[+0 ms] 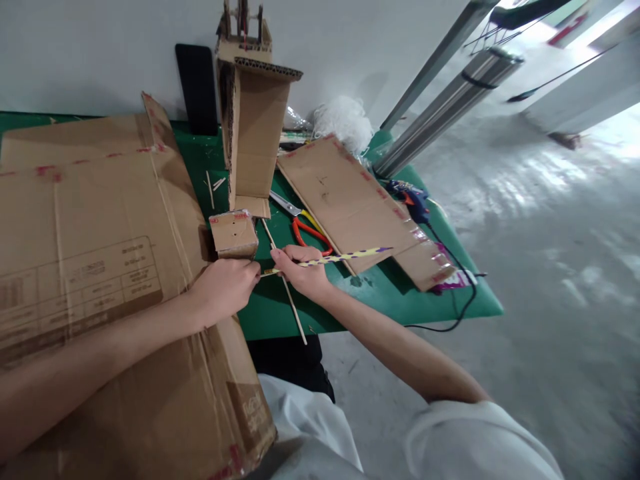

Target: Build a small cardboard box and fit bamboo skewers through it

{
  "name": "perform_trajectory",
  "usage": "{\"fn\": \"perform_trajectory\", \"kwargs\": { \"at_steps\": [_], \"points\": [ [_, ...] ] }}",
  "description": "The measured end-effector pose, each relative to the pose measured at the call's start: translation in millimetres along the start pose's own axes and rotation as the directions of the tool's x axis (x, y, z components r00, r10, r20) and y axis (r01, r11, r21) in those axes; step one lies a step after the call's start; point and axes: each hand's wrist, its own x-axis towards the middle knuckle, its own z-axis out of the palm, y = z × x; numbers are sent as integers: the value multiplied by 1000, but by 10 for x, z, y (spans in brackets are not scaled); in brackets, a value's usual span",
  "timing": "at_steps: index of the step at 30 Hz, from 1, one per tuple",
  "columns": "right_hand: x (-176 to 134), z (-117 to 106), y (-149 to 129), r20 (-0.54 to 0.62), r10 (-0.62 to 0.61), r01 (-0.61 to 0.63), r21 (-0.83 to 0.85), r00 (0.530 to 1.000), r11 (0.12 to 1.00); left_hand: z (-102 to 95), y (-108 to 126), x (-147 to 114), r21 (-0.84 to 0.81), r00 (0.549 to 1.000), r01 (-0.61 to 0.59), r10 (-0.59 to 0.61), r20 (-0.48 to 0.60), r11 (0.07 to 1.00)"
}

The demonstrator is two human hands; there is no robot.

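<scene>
My right hand (306, 275) is closed around a yellow pencil with purple spots (350, 256), its purple tip pointing right. At the pencil's other end my left hand (227, 287) has its fingers pressed together; what they pinch is mostly hidden. Just beyond the left hand stands a small cardboard block (234, 232) with small holes in its face. A thin wooden stick (296, 313) passes beneath the right hand toward the table's front edge. Scissors (313, 233) with red and yellow handles lie beyond that hand.
A large flattened cardboard box (100, 227) covers the left side. A tall cardboard structure (260, 133) stands at the back, beside a black phone (197, 90). On the green table (440, 253) lie a cardboard sheet (345, 200) and a glue gun (413, 200) with its cable. Metal poles (445, 107) rise behind.
</scene>
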Motion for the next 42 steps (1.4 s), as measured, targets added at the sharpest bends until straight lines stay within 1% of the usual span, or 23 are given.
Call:
{"fn": "perform_trajectory", "kwargs": {
  "at_steps": [2, 4, 5, 7, 9, 11, 13, 15, 16, 18, 21, 22, 23, 25, 27, 29, 32, 35, 39, 42],
  "points": [
    [-15, -37, 23, 1, 3, -4, 51, 1000, 999, 6, -5, -9, -21, 1000, 3, -3, -3, 1000],
    [-14, -94, 51, -33, -32, 34, 81, 999, 996, 8, 0, -23, -37, 1000, 1, -2, -14, 999],
    [-6, -128, 60, -55, -68, 72, 72, 996, 995, 6, 8, -33, -32, 1000, -3, 2, -24, 999],
    [22, -200, 59, -84, -177, 176, -10, 981, 984, 0, 34, -60, 19, 997, -17, 19, -69, 1000],
    [56, -265, 32, -35, -286, 280, -129, 958, 951, -15, 65, -97, 101, 987, -30, 45, -154, 994],
    [84, -312, -5, 76, -371, 379, -221, 925, 899, -47, 84, -142, 168, 961, -47, 91, -262, 985],
    [100, -336, -34, 196, -415, 455, -268, 889, 849, -110, 73, -187, 210, 925, -69, 142, -353, 975],
    [104, -340, -44, 279, -435, 507, -293, 856, 811, -204, 21, -219, 223, 898, -79, 166, -407, 972],
    [104, -338, -42, 301, -440, 521, -295, 846, 801, -258, -22, -226, 218, 891, -82, 170, -422, 972],
    [101, -333, -30, 306, -449, 532, -294, 839, 794, -358, -138, -219, 159, 870, -42, 114, -480, 986],
    [97, -334, -17, 243, -458, 516, -312, 855, 798, -428, -354, -168, 37, 851, -78, 86, -519, 996],
    [96, -338, -19, 218, -458, 507, -324, 862, 799, -423, -423, -146, 10, 852, -97, 88, -517, 995],
    [95, -341, -24, 194, -459, 498, -336, 867, 799, -409, -484, -126, -9, 862, -100, 82, -500, 995],
    [94, -348, -44, 160, -450, 476, -368, 879, 799, -363, -571, -95, -61, 890, -33, 2, -456, 998],
    [95, -354, -67, 144, -427, 447, -402, 893, 799, -320, -606, -80, -110, 922, 34, -73, -380, 993],
    [102, -366, -83, 137, -408, 425, -430, 903, 797, -294, -597, -83, -151, 939, 39, -88, -333, 988],
    [122, -417, -94, 142, -410, 427, -462, 901, 777, -278, -529, -114, -178, 939, -67, 1, -344, 982],
    [130, -515, -121, 195, -426, 461, -520, 884, 719, -258, -437, -151, -145, 934, -154, 95, -345, 977],
    [81, -632, -206, 294, -459, 538, -583, 838, 609, -230, -363, -162, -75, 929, -199, 164, -331, 977],
    [31, -660, -260, 335, -471, 570, -603, 816, 559, -224, -361, -151, -59, 921, -217, 184, -343, 974]
  ]
}}
